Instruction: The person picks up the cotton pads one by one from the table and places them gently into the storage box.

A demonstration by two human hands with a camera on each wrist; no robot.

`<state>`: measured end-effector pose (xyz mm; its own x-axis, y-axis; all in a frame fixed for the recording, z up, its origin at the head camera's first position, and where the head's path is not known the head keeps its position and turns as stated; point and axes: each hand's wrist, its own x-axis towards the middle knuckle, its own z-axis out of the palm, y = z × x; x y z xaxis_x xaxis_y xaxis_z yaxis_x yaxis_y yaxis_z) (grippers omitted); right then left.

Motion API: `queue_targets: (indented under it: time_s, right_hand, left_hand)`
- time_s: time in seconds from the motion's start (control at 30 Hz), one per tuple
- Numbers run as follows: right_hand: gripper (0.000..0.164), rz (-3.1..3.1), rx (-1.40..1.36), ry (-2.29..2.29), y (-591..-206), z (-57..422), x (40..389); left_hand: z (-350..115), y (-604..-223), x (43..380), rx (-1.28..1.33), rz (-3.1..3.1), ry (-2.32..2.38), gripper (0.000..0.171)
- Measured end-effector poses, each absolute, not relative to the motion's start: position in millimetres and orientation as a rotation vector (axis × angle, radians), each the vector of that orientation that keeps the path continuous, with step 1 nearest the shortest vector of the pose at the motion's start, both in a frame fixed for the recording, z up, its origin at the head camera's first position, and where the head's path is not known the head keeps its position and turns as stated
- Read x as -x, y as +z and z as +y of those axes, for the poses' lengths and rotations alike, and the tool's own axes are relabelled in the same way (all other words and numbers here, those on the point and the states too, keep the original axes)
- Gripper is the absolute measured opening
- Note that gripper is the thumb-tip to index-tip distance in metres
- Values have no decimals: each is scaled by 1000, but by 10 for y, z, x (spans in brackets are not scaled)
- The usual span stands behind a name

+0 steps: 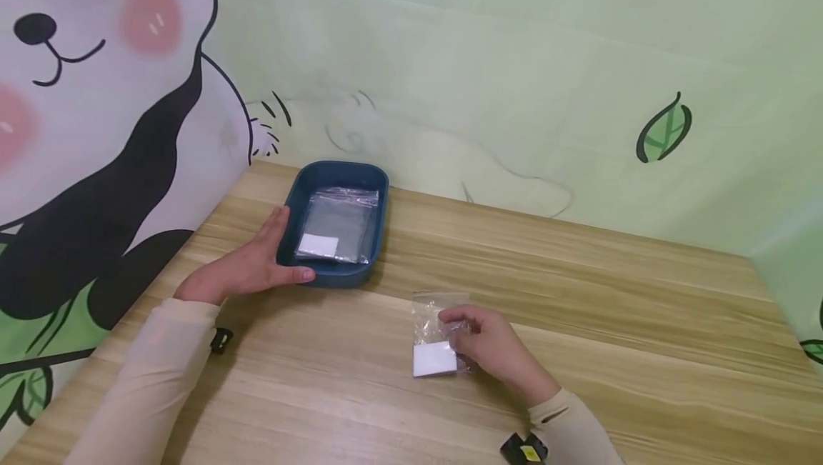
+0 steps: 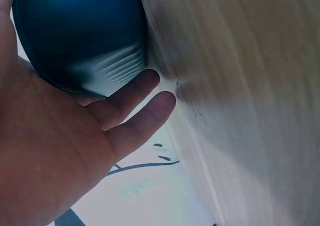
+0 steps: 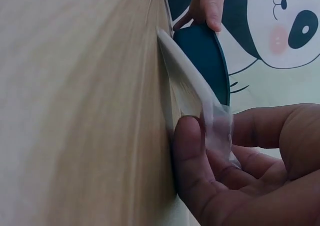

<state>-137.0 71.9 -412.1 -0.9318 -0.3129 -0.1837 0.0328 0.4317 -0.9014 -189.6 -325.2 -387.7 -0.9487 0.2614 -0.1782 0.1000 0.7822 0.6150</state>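
Observation:
Near the middle of the table, my right hand (image 1: 498,347) pinches the right side of a small clear zip bag (image 1: 427,318) with a white rectangle (image 1: 434,360) at its lower end. In the right wrist view, thumb and fingers hold the edge of the bag (image 3: 192,80), which slants up from the tabletop. My left hand (image 1: 251,265) rests against the near left corner of a dark blue tray (image 1: 337,281), thumb at the front rim. The left wrist view shows two fairly straight fingers (image 2: 142,118) beside the tray wall. Several flat clear bags (image 1: 343,222) lie inside the tray.
The wood-grain table (image 1: 579,272) meets a pale green backdrop (image 1: 482,58) with a cartoon panda (image 1: 83,115) at the left. Black devices sit at the left wrist (image 1: 221,340) and the right wrist (image 1: 522,449).

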Motion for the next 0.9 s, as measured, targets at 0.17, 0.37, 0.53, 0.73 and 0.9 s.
queue_targets:
  time_s: [0.17,0.37,0.53,0.73,0.9]
  right_hand:
    - [34,2362,241,-1523,-4124,717,1369]
    - [36,2367,228,-1546,-4100,704,1364]
    - [39,2374,200,-1548,-4078,694,1362]
    - [39,2369,218,-1565,-4072,692,1360]
    - [36,2419,230,-1551,-4081,687,1345]
  left_hand:
    - [-3236,-3859,1895,-284,2720,917,130]
    - [-3241,-3852,1898,-295,2722,916,130]
    - [-3245,-3851,1909,-307,2726,917,130]
    - [-3239,-3846,1917,-291,2722,915,130]
    - [-3245,-3870,1900,-284,2724,912,131]
